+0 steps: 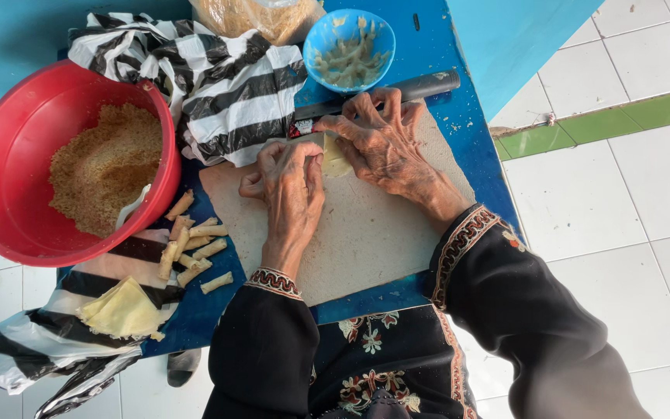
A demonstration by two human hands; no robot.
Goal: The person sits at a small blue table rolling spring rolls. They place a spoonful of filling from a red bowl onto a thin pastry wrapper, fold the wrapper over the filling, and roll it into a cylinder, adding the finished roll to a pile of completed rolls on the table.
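A pale pastry wrapper [335,157] lies on the beige work mat [366,233], pinched between both hands so it can be rolled tight. The left hand [290,182] curls its fingers [304,159] closed on the wrapper's near edge; the right hand [378,140] presses spread fingers [350,124] on its far side. Finished rolls [194,252] lie just left of the mat. A red basin of crumbs [9,155] and a blue bowl [349,48] of filling stand near on the blue bench [459,116].
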